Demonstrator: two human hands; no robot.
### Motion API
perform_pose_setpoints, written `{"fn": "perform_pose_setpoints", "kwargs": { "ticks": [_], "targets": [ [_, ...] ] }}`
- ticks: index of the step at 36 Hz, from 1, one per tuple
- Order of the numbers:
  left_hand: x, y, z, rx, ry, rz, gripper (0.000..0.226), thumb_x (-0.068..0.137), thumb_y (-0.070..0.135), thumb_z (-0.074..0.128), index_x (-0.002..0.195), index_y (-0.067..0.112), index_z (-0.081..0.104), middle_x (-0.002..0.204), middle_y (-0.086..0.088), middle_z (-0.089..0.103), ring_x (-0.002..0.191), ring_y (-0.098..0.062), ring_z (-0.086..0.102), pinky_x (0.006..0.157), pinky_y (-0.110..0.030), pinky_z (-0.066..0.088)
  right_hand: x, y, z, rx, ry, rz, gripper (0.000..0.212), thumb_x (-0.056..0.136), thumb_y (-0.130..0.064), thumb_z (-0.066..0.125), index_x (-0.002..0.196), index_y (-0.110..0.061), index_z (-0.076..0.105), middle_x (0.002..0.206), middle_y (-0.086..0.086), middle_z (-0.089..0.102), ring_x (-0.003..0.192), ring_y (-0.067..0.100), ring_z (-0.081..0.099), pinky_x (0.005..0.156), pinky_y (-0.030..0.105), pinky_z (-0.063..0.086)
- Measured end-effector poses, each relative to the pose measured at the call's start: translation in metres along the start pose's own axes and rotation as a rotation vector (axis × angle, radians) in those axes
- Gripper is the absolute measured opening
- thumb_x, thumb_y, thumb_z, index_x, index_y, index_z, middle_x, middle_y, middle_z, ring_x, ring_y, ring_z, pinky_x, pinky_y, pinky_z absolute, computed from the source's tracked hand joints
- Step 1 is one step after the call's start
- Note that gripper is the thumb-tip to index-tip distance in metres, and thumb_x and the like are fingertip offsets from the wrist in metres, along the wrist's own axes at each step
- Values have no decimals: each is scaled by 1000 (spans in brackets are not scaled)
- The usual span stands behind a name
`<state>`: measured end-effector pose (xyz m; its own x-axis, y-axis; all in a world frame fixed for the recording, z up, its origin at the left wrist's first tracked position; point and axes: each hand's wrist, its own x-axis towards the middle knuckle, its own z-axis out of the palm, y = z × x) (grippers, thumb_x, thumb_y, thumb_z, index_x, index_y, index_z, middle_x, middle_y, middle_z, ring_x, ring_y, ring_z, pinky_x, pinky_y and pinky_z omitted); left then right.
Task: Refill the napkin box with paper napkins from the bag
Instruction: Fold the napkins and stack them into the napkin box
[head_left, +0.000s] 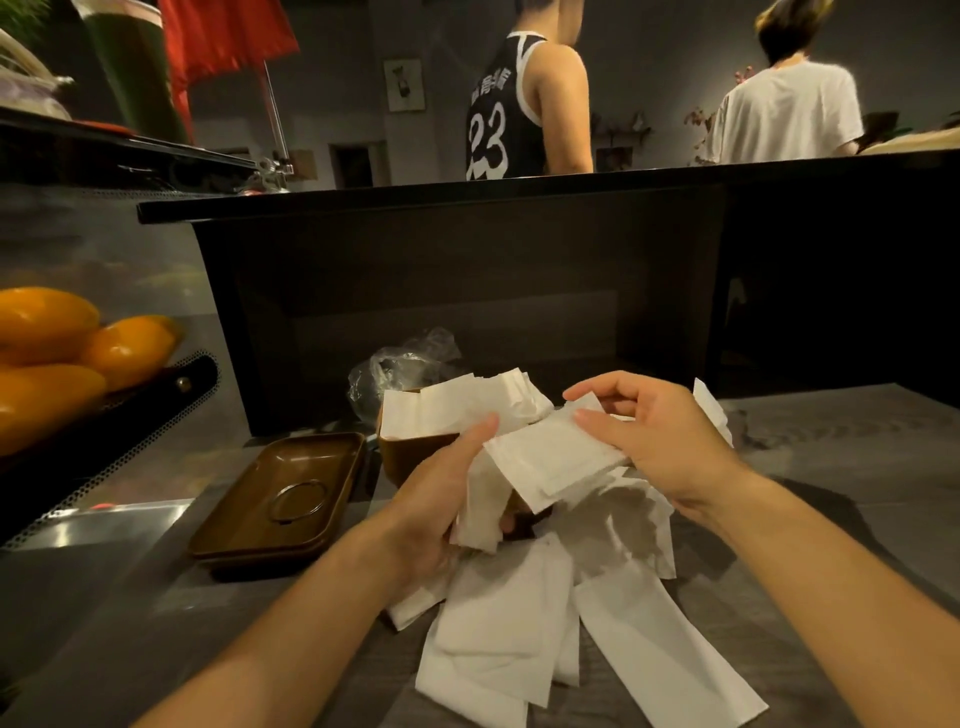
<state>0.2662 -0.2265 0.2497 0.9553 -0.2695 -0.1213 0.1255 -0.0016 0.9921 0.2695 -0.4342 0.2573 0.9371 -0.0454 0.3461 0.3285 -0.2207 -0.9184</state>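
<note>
The brown napkin box (410, 449) stands on the grey tabletop (831, 441), white napkins (457, 405) sticking out of its top. Just behind it lies the clear bag (400, 364); left of it, a brown lid (280, 499). In front of it, the left hand (441, 499) grips folded napkins and the right hand (660, 441) pinches a small stack (550, 457); loose ones (545, 623) lie below.

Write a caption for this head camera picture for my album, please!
Two hands, left and right, hold paper napkins above the brown napkin box.
</note>
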Motion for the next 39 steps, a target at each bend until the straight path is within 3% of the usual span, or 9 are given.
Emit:
{"fn": "perform_pose_setpoints", "kwargs": {
  "ticks": [5, 9, 11, 17, 22, 26, 29, 34, 39],
  "targets": [
    [-1, 3, 2, -4, -21, 45, 50, 70, 43, 76, 117, 34, 60, 111, 0, 72, 104, -23, 67, 79, -38, 58, 0, 7, 5, -180, 56, 10, 19, 94, -15, 69, 101, -33, 72, 103, -8, 67, 101, 14, 63, 81, 30, 58],
    [4, 1, -1, 75, 99, 76, 59, 77, 17, 84, 130, 23, 57, 118, -2, 67, 110, -23, 63, 98, -52, 54, -2, 2, 0, -209, -115, 41, 24, 93, -14, 70, 105, -35, 70, 91, -11, 68, 91, 7, 65, 86, 31, 57],
    [5, 0, -3, 111, 123, 108, 58, 76, 19, 85, 127, 23, 58, 117, -2, 67, 109, -23, 65, 97, -53, 55, -5, 0, 0, -236, -270, 50, 24, 92, -15, 71, 106, -34, 70, 78, -8, 67, 81, 4, 66, 87, 28, 56],
    [5, -4, -3, 124, 18, 219, 53, 69, 24, 87, 116, 27, 65, 102, 5, 75, 97, -16, 72, 81, -36, 62, -10, -3, 7, -346, -402, -42, 25, 86, -38, 77, 110, -40, 69, 101, -22, 69, 98, -4, 64, 83, 18, 55],
    [4, -4, 0, 47, 12, 229, 32, 83, 18, 78, 108, 33, 63, 97, 7, 73, 92, -15, 71, 74, -32, 60, -11, -7, 5, -334, -411, 37, 18, 88, -37, 75, 106, -33, 70, 96, -14, 72, 91, 2, 69, 78, 22, 59],
    [-1, -1, 5, -60, -10, 141, 25, 97, 29, 59, 122, 30, 61, 109, -2, 72, 103, -23, 67, 82, -37, 57, -10, -10, 3, -311, -292, 64, 9, 92, -40, 70, 94, -32, 73, 88, -14, 71, 84, 4, 69, 71, 21, 55],
    [-6, 0, 7, -98, -88, 144, 20, 96, 44, 51, 111, 38, 64, 96, 5, 77, 95, -19, 72, 80, -36, 58, -7, -11, 5, -56, -180, 165, 15, 93, -35, 69, 105, -28, 74, 102, -8, 75, 100, 16, 71, 89, 38, 59],
    [-5, -5, 11, -40, -183, 164, 55, 80, 46, 78, 131, 37, 60, 118, 3, 73, 111, -22, 69, 98, -46, 55, -10, -13, 13, -15, -295, 212, 22, 95, -23, 68, 114, -33, 69, 103, -9, 77, 99, 14, 73, 90, 36, 60],
    [-2, -7, 13, -3, -170, 139, 51, 78, 41, 76, 127, 36, 59, 115, 0, 73, 106, -21, 71, 95, -43, 57, -12, -9, 22, -99, -349, 214, 26, 98, -21, 64, 123, -29, 67, 100, -5, 78, 98, 15, 74, 90, 39, 60]
  ]
}}
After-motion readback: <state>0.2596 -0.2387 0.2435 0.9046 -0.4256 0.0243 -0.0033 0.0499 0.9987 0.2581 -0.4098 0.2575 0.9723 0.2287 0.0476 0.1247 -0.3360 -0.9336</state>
